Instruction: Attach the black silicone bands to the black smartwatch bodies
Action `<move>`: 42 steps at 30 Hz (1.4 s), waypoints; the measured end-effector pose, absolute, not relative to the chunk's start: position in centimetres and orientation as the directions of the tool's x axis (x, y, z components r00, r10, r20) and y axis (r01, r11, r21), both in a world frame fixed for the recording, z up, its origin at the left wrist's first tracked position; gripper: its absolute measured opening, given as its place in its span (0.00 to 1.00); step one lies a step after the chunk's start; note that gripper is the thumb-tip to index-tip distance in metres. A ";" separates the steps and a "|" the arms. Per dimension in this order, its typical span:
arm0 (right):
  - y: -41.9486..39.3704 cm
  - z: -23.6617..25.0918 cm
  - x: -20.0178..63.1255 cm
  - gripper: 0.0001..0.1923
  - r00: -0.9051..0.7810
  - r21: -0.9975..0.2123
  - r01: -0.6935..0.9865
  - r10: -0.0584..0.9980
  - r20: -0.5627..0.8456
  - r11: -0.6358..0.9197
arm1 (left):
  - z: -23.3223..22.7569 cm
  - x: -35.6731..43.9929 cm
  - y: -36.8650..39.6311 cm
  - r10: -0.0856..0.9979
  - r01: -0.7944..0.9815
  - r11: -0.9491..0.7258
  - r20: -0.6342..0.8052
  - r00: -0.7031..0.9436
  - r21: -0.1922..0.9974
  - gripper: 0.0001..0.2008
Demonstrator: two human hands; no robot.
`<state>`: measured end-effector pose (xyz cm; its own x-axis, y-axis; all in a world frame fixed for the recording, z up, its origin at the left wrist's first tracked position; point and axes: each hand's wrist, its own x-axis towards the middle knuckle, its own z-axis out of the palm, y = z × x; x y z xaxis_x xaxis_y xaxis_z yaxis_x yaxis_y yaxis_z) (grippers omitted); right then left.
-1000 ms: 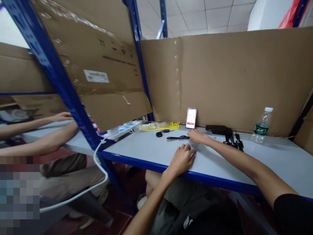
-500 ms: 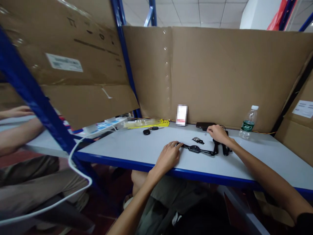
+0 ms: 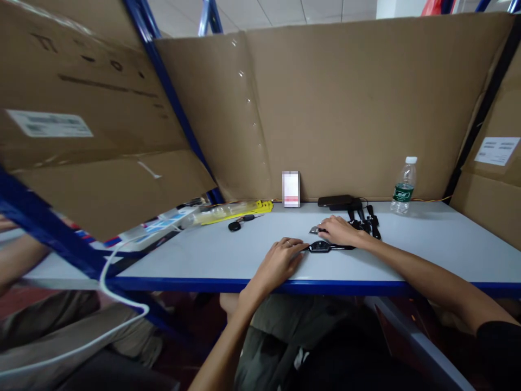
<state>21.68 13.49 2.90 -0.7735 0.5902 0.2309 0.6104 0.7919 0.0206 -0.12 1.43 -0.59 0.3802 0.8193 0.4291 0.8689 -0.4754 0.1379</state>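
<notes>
A black spokeshave (image 3: pixel 319 247) lies across the table near its front edge. My left hand (image 3: pixel 285 254) is closed on its left handle, with a ring on one finger. Behind the tool's middle, my right hand (image 3: pixel 337 230) has its fingertips closed on a small metal blade (image 3: pixel 314 230), whose grey end sticks out to the left. The rest of the blade and any dark part with it are hidden under those fingers. The spokeshave's right handle passes in front of my right wrist.
Several black tools (image 3: pixel 371 221) lie beyond my right forearm, near a dark flat case (image 3: pixel 336 201). A water bottle (image 3: pixel 404 187) stands at the back right, a phone (image 3: pixel 291 189) against the cardboard. A key (image 3: pixel 241 221), yellow strips (image 3: pixel 232 212) and a power strip (image 3: pixel 163 222) lie left.
My right hand has moved left and toward me, from the small bits near the dark case to the blade. My left hand stays on the spokeshave's handle. The camera view has shifted.
</notes>
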 end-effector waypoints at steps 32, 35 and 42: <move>12.9 3.5 22.5 0.03 -0.569 -0.484 0.551 0.731 0.377 0.679 | -0.2 -0.1 1.3 0.828 0.875 -0.454 0.442 0.345 0.168 0.12; 12.6 3.5 22.1 0.06 -0.590 -0.640 0.420 0.730 0.346 0.643 | -0.4 -0.2 1.4 0.819 0.871 -0.464 0.453 0.352 0.162 0.13; 12.3 2.1 21.5 0.07 -0.696 -0.724 0.396 0.699 0.165 0.565 | -0.2 -0.3 1.4 0.824 0.872 -0.468 0.428 0.372 0.143 0.15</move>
<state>21.46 12.28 2.13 -0.6963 0.6986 0.1649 0.3955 0.5652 -0.7240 -0.31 1.35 -0.22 0.3718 0.8238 0.4279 0.8721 -0.4679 0.1433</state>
